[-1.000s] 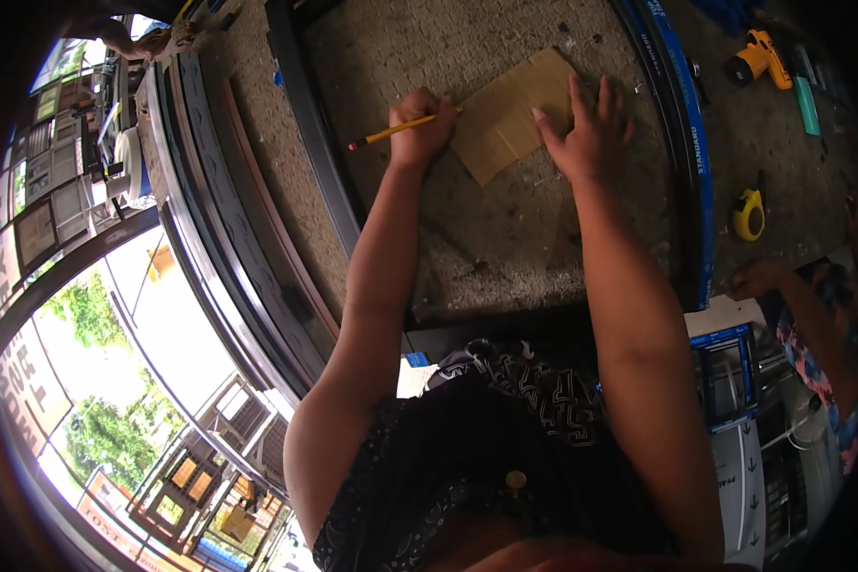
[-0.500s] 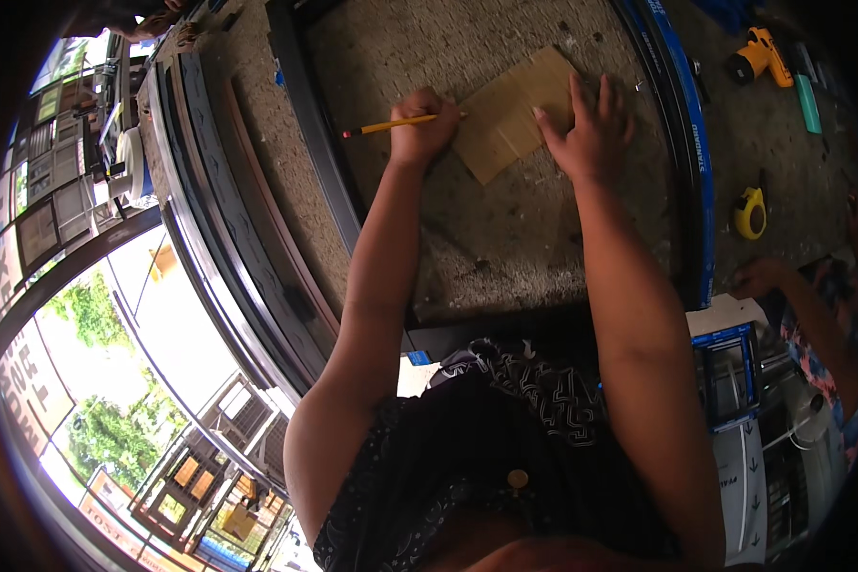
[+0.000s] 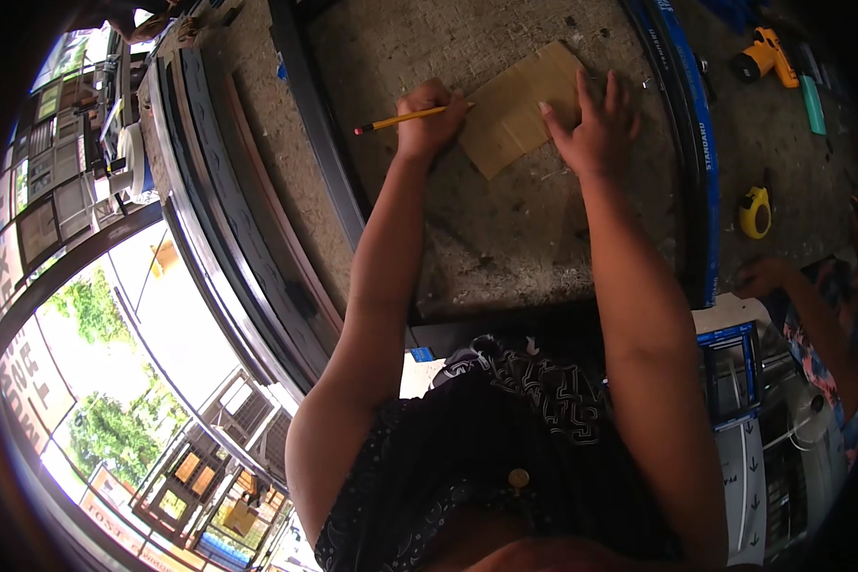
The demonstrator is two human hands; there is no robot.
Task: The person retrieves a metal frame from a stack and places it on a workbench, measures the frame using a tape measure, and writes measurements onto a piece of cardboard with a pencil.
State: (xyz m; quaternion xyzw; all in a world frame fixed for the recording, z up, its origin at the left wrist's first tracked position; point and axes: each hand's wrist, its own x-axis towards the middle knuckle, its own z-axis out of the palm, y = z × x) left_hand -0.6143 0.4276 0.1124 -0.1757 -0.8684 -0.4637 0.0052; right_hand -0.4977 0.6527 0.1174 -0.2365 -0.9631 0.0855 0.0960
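Note:
A flat piece of brown cardboard [image 3: 517, 114] lies slantwise on the worn grey-brown work surface [image 3: 505, 243]. My left hand [image 3: 431, 118] is closed round a yellow pencil [image 3: 391, 123]. The pencil's tip points at the cardboard's left edge, and its pink eraser end sticks out to the left. On the cardboard's right side rests my right hand [image 3: 596, 126], fingers spread, thumb on the board and palm partly beyond its edge.
Dark metal frame bars [image 3: 319, 124] flank the work area, with a blue-taped one [image 3: 701, 162] at right. Beyond it lie a yellow-black power tool [image 3: 767, 59], a teal object [image 3: 812, 105] and a yellow tape measure [image 3: 755, 213]. Another person's hand [image 3: 761, 276] is at the right.
The pencil's tip and my left hand have shifted slightly along the cardboard's left edge. My right hand stays spread on the board. The whole view has moved a little.

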